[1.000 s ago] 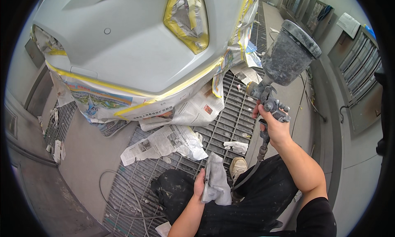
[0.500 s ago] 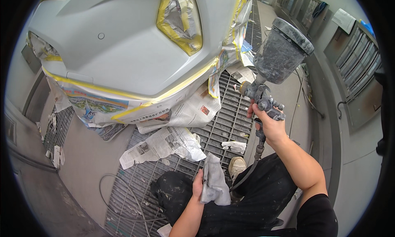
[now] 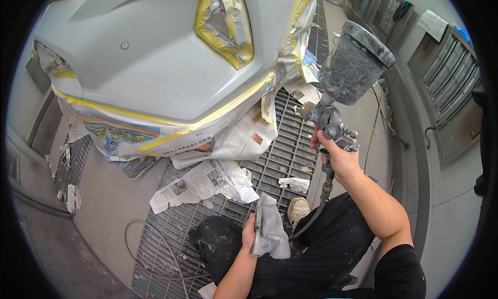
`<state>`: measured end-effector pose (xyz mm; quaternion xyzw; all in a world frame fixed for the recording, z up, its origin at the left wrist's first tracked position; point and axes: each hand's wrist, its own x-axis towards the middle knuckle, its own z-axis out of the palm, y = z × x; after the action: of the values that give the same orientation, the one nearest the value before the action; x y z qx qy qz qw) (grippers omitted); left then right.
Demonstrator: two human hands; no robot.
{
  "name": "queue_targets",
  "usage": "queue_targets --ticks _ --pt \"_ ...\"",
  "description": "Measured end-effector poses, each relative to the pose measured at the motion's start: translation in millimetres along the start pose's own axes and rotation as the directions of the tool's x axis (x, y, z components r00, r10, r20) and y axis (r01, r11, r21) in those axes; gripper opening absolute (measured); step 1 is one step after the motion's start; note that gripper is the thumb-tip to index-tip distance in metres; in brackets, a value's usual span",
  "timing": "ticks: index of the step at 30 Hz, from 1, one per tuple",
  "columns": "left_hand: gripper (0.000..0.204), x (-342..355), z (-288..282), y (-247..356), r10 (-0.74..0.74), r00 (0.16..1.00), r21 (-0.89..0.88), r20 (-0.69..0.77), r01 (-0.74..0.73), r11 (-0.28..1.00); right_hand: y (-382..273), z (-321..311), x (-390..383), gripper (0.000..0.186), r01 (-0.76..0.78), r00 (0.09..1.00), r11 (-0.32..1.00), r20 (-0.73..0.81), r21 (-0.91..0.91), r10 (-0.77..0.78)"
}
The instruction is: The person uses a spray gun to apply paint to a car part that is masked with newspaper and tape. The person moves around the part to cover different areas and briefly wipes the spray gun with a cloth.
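My right hand (image 3: 338,154) is wrapped round the grip of a spray gun (image 3: 333,123), whose body is grey and spattered. On top of the gun sits a dark, stained paint cup (image 3: 354,65), tilted to the right. The nozzle with its brass-coloured cap points left toward a pale grey car bumper (image 3: 155,65), some way off it. Low in the middle, my left hand (image 3: 249,232) holds a crumpled grey cloth (image 3: 271,229) over my lap. Yellow tape and newspaper (image 3: 233,143) mask the bumper's lower edge, and a taped-over recess (image 3: 225,26) lies in its upper right part.
A hose (image 3: 311,223) runs from the gun's grip down past my leg. Below lies a metal floor grating (image 3: 290,143) with torn newspaper (image 3: 207,185) and paper scraps on it. A cable (image 3: 136,262) loops at the lower left. Vent grilles (image 3: 450,73) line the right wall.
The view has shifted very slightly, so the bumper sits a touch further left. Both hands keep their hold on the spray gun and the cloth.
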<state>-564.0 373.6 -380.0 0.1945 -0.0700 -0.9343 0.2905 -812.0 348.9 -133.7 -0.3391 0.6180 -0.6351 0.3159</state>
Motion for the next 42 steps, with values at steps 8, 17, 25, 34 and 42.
queue_targets --ticks 8,17,25,34,42 --pt "0.064 -1.4 0.4 -0.2 -0.013 1.0 -0.016 0.001 0.013 1.0 -0.1 0.3 -1.0 0.021 -0.022 1.0 1.0 -0.002 0.003 0.022" --pt "0.063 -2.1 1.2 -0.4 -0.038 0.999 -0.064 0.032 0.04 0.997 -0.3 -2.2 -1.6 0.024 -0.018 1.0 1.0 0.024 -0.022 0.019" --pt "0.063 -3.0 4.8 -0.2 -0.023 0.999 -0.013 -0.023 0.023 1.0 -1.1 -2.2 -1.6 0.023 -0.019 1.0 1.0 0.006 -0.021 0.019" --pt "0.063 0.9 -0.2 -3.0 -0.005 1.0 0.016 -0.019 0.005 1.0 -0.9 -3.7 -1.4 0.021 -0.015 1.0 1.0 0.008 -0.013 0.015" --pt "0.056 0.4 3.3 -3.5 -0.001 0.999 0.0 -0.046 0.001 1.0 1.4 -5.6 0.0 0.026 -0.009 1.0 1.0 0.022 -0.028 0.009"
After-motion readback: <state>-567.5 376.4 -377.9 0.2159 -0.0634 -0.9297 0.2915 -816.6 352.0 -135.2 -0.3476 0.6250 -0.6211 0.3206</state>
